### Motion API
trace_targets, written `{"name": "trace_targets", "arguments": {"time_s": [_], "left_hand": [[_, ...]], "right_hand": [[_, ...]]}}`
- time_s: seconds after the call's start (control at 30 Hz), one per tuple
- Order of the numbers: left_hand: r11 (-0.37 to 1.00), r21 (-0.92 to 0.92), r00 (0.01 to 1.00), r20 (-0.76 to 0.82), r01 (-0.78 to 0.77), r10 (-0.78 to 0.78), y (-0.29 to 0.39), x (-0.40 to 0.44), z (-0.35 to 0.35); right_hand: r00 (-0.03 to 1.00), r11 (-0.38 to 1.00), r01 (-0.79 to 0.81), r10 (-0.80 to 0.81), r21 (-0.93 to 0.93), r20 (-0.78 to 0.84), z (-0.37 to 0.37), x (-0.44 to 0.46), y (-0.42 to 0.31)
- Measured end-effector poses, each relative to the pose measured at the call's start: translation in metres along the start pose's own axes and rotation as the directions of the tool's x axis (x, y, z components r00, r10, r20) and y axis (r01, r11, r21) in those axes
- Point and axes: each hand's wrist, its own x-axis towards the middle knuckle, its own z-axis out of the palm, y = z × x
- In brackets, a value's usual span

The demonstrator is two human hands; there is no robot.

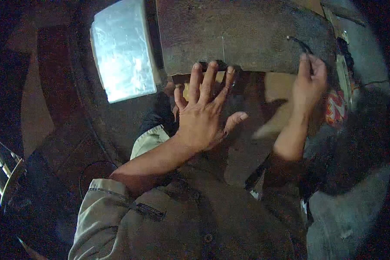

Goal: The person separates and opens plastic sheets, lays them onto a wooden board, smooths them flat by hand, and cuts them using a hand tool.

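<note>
My left hand (203, 104) is spread, palm down, with its fingertips at the near edge of the brown board (255, 34). Just beyond those fingertips lies a dark lump (216, 66), partly covered by them. A thin pale stick (223, 48) extends from there up across the board. At the board's right side, my right hand (312, 78) is closed, thumb and fingers pinching a thin dark strip (302, 44). The strip has a small pale tip at its far end; its exact kind cannot be made out.
A shiny, plastic-wrapped silvery block (123, 52) lies left of the board. A red and white packet (336, 107) is low on the right. Something with slats (4, 167) stands at the far left. The surroundings are dim.
</note>
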Motion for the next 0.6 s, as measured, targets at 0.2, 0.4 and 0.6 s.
{"name": "trace_targets", "arguments": {"time_s": [0.2, 0.4, 0.6], "left_hand": [[1.000, -0.006, 1.000, 0.003, 0.013, -0.013, 0.001, 0.001, 0.001], [0.999, -0.037, 1.000, -0.010, 0.010, -0.010, 0.000, 0.002, 0.002], [1.000, 0.002, 1.000, -0.018, 0.012, -0.012, 0.002, 0.001, 0.001]], "right_hand": [[0.958, 0.892, -0.166, 0.044, 0.421, 0.285, 0.008, -0.050, -0.043], [0.918, 0.942, 0.042, -0.169, 0.334, 0.360, 0.018, -0.067, -0.050], [0.914, 0.963, 0.095, -0.184, 0.252, 0.362, 0.019, -0.067, -0.053]]}}
